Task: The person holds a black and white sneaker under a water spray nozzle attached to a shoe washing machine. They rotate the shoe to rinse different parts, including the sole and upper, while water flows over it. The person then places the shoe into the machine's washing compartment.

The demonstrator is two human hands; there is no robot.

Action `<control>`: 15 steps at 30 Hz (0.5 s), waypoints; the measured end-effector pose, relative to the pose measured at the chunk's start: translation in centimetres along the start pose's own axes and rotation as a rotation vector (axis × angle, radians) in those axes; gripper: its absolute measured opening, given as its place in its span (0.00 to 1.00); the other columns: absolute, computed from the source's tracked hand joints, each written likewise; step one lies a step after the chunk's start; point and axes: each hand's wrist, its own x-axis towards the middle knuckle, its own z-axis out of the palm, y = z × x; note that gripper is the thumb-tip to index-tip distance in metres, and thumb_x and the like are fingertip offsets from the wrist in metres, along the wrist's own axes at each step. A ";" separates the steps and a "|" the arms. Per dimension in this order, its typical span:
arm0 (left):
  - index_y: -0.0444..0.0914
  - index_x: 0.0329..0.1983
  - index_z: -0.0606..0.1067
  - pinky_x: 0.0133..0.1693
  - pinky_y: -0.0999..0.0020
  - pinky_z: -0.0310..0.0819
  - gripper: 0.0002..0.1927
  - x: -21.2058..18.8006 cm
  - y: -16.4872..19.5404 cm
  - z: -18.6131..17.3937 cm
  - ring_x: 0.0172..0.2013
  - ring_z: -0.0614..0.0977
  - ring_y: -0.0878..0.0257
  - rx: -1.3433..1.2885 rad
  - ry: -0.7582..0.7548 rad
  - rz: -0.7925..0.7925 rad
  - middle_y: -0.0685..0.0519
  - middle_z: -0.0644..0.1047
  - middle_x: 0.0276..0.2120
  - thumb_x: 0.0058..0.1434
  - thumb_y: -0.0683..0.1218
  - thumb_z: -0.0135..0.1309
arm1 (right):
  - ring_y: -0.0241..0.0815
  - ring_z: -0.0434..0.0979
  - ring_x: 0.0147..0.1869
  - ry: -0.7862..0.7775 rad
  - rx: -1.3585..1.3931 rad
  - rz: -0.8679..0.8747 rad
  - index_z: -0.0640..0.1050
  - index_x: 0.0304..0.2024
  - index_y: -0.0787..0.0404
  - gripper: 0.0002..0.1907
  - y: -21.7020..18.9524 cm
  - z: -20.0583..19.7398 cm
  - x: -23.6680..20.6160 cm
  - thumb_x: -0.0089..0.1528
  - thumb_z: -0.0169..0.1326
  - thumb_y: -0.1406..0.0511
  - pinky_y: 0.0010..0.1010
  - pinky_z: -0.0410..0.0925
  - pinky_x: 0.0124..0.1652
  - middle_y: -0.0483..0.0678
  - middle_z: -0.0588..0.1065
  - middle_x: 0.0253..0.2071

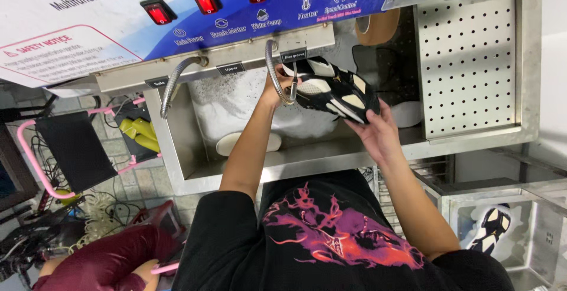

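A black, white and cream sneaker [333, 89] is held over the steel basin [277, 164] of a shoe washing machine. My right hand [377, 130] grips it from below at the toe end. My left hand [279, 87] is at the heel end, beside a flexible metal hose [273, 69] that hangs from the machine's panel. White foam [236, 111] covers the back of the basin.
A second flexible hose [174, 84] hangs at the left. A perforated steel plate [466, 60] stands at the right. Red switches [207, 0] line the blue panel. Another sneaker [493, 226] lies in a steel tray at lower right. A pink-framed cart [71, 149] stands at left.
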 end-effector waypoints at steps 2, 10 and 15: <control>0.32 0.43 0.73 0.31 0.69 0.73 0.24 0.1 -0.1 -0.1 0.29 0.80 0.63 -0.019 -0.021 -0.005 0.50 0.78 0.31 0.45 0.33 0.72 | 0.56 0.74 0.65 0.037 -0.008 -0.008 0.64 0.65 0.58 0.27 0.6 0.1 -0.9 0.65 0.55 0.71 0.60 0.69 0.63 0.55 0.70 0.63; 0.30 0.62 0.71 0.53 0.63 0.78 0.44 -1.5 -0.9 1.1 0.50 0.80 0.59 -0.018 -0.184 0.061 0.49 0.78 0.50 0.39 0.35 0.74 | 0.55 0.75 0.64 0.101 -0.086 -0.015 0.61 0.65 0.60 0.30 0.0 -1.7 -3.9 0.62 0.54 0.75 0.58 0.70 0.62 0.56 0.70 0.63; 0.35 0.74 0.60 0.71 0.61 0.64 0.58 -6.4 -0.5 4.1 0.68 0.70 0.57 0.266 -0.325 0.280 0.49 0.69 0.67 0.40 0.37 0.79 | 0.51 0.73 0.64 0.150 -0.119 -0.044 0.63 0.65 0.56 0.32 -2.3 -4.0 -5.7 0.58 0.51 0.75 0.53 0.72 0.57 0.50 0.69 0.62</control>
